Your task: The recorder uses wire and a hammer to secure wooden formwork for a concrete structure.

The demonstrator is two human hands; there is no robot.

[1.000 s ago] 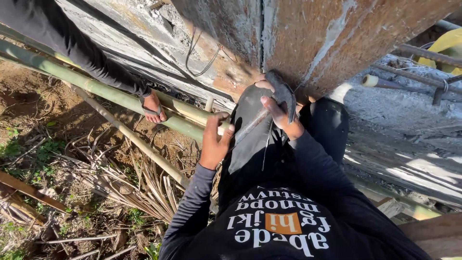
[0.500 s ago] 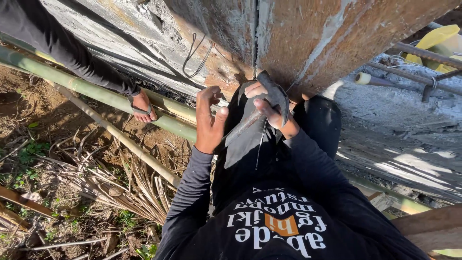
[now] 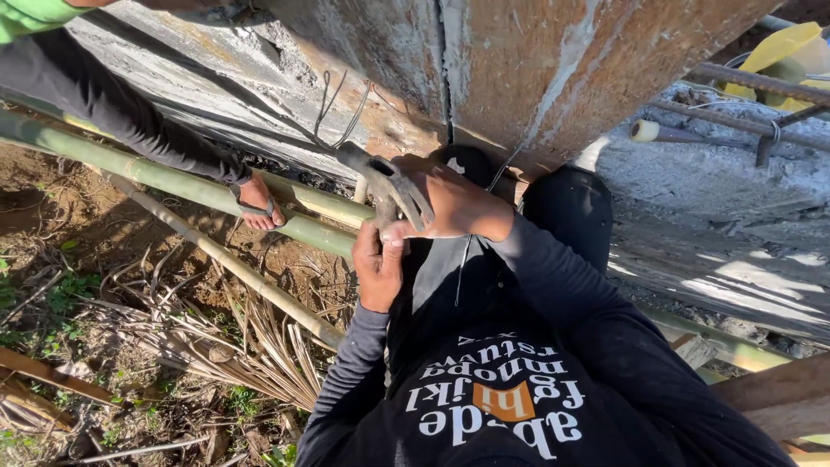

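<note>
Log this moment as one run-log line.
left hand: grips tool handle from below | right hand: over metal tool at rusty formwork panel | tie wire: sticks out of panel | bamboo pole: beside

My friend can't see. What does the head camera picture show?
Both hands grip a grey metal tool against a rusty wall: the right hand on top, the left hand just below. Wire loops from the wall by the tool, and another person's sandalled foot stands on a bamboo pole.
</note>
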